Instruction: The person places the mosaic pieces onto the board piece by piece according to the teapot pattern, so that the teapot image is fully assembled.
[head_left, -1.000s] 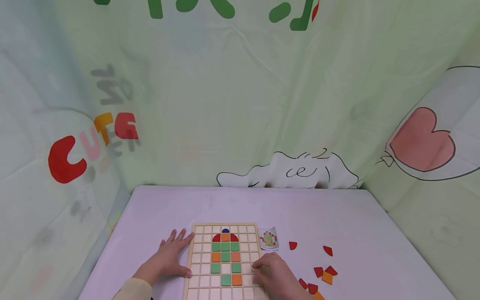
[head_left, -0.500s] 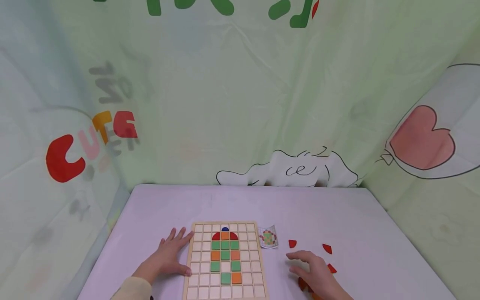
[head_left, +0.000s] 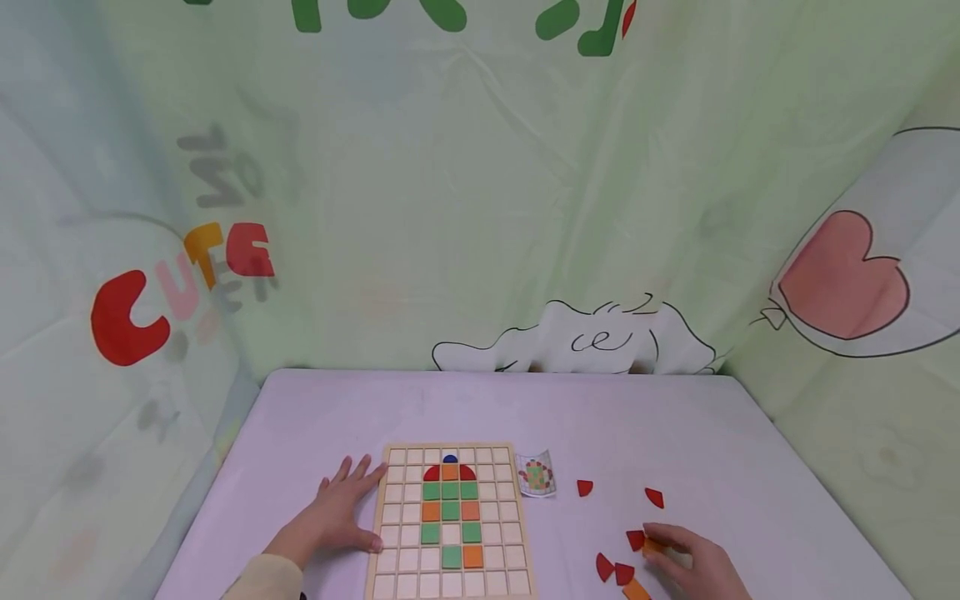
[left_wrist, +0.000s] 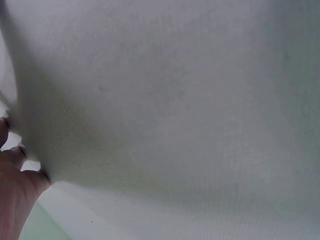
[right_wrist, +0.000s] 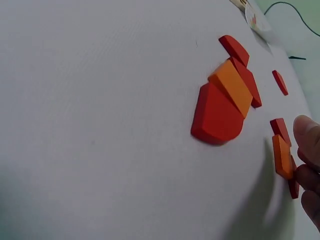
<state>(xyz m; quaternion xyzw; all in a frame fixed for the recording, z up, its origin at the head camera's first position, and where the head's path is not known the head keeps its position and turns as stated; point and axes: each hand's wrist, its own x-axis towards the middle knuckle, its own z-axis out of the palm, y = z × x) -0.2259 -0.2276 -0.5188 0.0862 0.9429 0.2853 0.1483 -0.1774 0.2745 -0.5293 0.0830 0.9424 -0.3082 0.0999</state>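
My left hand [head_left: 333, 513] lies with spread fingers along the left edge of the wooden grid board [head_left: 408, 562]; in the left wrist view only part of this hand [left_wrist: 20, 190] shows. My right hand [head_left: 697, 560] pinches an orange square tile [head_left: 654, 546] between thumb and fingers, right of the board. In the right wrist view this orange tile [right_wrist: 283, 157] stands among red pieces, the fingertips right at its edge. A red quarter-round piece [head_left: 634, 540] lies just left of it. Green, orange, red and blue pieces form a pattern on the board.
A small printed pattern card [head_left: 536, 474] lies against the board's right edge. Loose red pieces [head_left: 585, 487] and another orange tile [head_left: 636, 590] are scattered on the pale table [head_left: 330, 417]. Printed cloth [head_left: 465, 208] hangs around the table.
My right hand has left the board's right edge and moved right to the loose pieces, its fingers closing on an orange tile. The left hand has stayed at the board's edge.
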